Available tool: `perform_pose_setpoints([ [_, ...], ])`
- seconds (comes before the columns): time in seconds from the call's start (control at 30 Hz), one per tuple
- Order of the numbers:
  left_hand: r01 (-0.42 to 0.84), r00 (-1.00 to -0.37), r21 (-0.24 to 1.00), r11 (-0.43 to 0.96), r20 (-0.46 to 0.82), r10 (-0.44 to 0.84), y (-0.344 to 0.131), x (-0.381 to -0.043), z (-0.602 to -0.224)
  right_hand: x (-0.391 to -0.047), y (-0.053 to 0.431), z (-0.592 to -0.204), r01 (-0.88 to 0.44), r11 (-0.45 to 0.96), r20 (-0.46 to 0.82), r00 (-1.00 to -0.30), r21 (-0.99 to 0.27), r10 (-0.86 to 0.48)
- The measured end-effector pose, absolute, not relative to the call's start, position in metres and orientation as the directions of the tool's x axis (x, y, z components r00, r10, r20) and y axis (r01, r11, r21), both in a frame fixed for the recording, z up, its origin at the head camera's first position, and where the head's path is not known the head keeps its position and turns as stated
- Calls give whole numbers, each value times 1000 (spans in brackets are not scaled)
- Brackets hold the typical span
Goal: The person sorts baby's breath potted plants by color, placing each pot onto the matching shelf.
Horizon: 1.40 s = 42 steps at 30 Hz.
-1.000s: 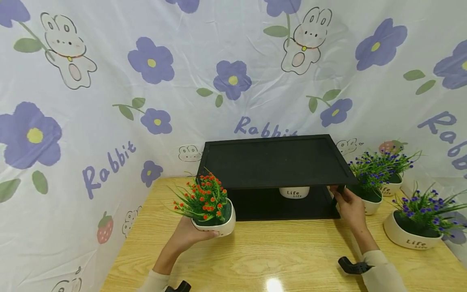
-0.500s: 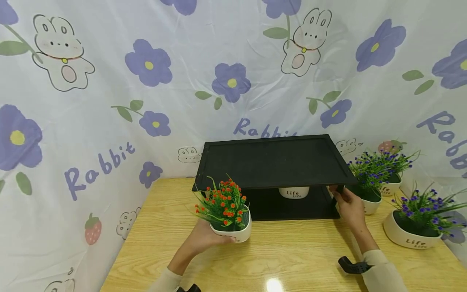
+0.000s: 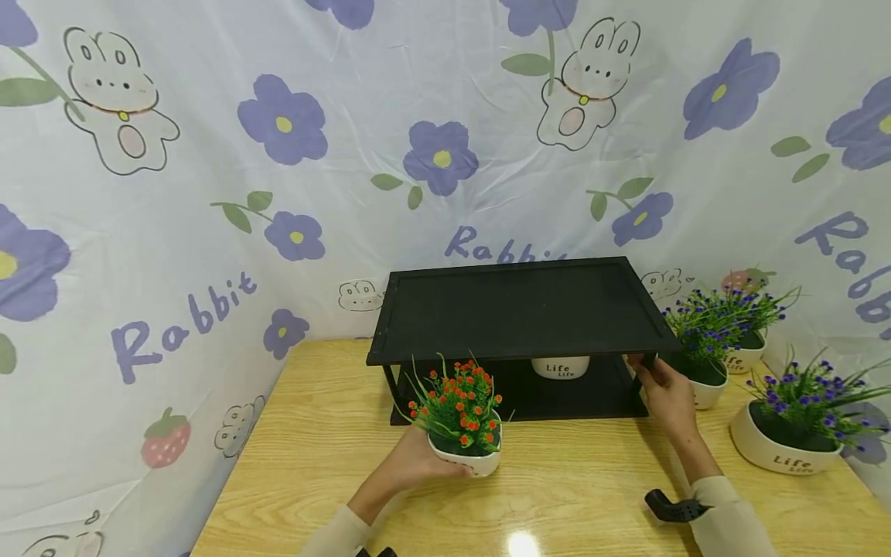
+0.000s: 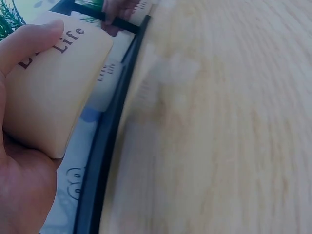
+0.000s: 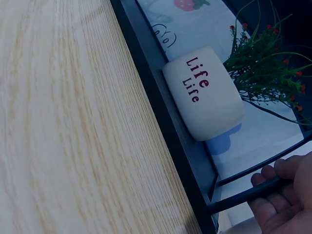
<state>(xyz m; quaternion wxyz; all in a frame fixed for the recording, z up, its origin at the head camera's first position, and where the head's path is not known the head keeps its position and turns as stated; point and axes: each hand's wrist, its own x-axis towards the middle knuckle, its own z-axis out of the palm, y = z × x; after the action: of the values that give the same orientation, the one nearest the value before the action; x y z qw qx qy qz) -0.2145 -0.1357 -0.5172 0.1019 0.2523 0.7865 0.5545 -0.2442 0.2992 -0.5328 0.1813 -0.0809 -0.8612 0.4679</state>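
So the left hand is gripping a white "Life" pot with a red-flowered plant, thumb lying across its front wall. Looks like it's hanging in the air just in front of the black two-tier shelf, left of the middle of its front edge, above the wooden worktop. The right hand is curling round the shelf's front right post, probably steadying it.

Progress-wise: another red-flowered pot is already sitting on the lower tier, right of the middle. The top tier is hiding its plant in the head view, but the right wrist view is showing the blooms. The one in the left hand isn't resting on either tier yet, so I'd call it partway at best.

Near the worktop's right edge, three purple-flowered pots are standing: a front one, and a back pair bunching up beside the shelf's right end. No hand is touching those, so I'm counting them as waiting.
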Motion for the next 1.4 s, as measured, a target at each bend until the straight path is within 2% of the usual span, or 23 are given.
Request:
perform_pose_setpoints([
  [0.17,330,-810,924,190,174,560,-130,-221,-527,-244,299,-535,-28,552,239,-919,-833,314],
  [0.4,223,-855,935,277,51,517,-130,-221,-535,-244,299,-534,-25,537,224,-924,-843,309],
  [0.6,230,-798,966,120,117,591,-127,-231,-538,-242,297,-534,-25,537,223,-925,-843,308],
  [0.7,218,-791,973,75,132,598,-126,-235,-540,-242,297,-534,-28,540,228,-924,-841,308],
  [1.1,166,-836,981,98,87,542,-127,-248,-539,-244,299,-533,-30,560,251,-913,-828,321],
  [1.23,199,-819,977,74,125,560,-125,-257,-539,-244,299,-533,-28,542,238,-917,-840,321],
  [1.4,215,-832,970,115,120,542,-126,-265,-541,-245,299,-533,-26,542,237,-916,-840,323],
])
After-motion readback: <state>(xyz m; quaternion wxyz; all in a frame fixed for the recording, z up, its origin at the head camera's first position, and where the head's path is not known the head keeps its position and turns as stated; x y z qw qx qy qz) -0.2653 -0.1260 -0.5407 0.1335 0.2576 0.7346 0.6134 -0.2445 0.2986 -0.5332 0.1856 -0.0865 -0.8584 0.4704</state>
